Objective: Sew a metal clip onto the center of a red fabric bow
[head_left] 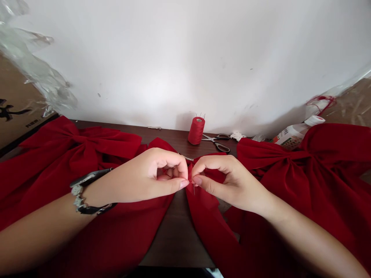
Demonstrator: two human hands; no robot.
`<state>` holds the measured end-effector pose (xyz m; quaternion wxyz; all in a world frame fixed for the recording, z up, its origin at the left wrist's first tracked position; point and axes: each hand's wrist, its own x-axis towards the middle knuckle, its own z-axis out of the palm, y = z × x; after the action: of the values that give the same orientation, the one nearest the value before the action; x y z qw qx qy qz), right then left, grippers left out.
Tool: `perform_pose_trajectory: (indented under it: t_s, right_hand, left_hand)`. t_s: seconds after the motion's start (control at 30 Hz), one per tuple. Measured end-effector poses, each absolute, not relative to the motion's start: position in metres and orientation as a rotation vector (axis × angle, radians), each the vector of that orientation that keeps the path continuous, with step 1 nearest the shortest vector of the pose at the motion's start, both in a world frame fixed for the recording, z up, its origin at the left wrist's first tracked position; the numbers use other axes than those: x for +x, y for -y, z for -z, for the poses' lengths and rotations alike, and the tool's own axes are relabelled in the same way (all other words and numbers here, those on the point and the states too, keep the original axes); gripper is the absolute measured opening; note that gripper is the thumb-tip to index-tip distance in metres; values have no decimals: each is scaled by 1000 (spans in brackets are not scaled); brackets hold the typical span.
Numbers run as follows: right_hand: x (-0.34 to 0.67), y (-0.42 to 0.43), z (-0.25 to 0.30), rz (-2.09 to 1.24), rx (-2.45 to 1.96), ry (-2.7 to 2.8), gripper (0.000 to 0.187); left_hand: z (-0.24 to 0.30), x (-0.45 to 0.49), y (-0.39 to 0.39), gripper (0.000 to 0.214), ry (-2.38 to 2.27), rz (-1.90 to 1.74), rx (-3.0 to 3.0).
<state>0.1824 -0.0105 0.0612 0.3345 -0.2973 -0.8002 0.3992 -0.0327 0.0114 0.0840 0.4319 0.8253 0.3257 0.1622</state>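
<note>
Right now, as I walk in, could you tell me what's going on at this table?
One person is working with bare hands: the left hand and right hand pinch a fold of red fabric at their fingertips, with a thin needle there too. Large red fabric bows lie to either side on a dark wooden table, with a spool of red thread and scissors beyond.

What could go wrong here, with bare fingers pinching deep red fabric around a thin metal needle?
The thin metal needle sits right by the left hand and right hand, so a slip might prick a finger. The silver-and-black bracelet on the left wrist could also snag the deep red fabric beneath it.
</note>
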Motion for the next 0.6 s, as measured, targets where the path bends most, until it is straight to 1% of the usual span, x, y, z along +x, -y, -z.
perform_pose_trajectory:
  t_s: [0.23, 0.37, 0.6]
  right_hand:
    - [183, 10, -62, -1065, -812, 2077, 11]
    - [185, 9, -63, -1002, -871, 2066, 14]
    - [185, 10, -64, -831, -781, 2123, 5]
  left_hand:
    - [-85, -32, -13, 16, -827, -398, 2065]
    - [-86, -32, -14, 17, -812, -426, 2058]
    - [-85, -33, -15, 17, -798, -434, 2049]
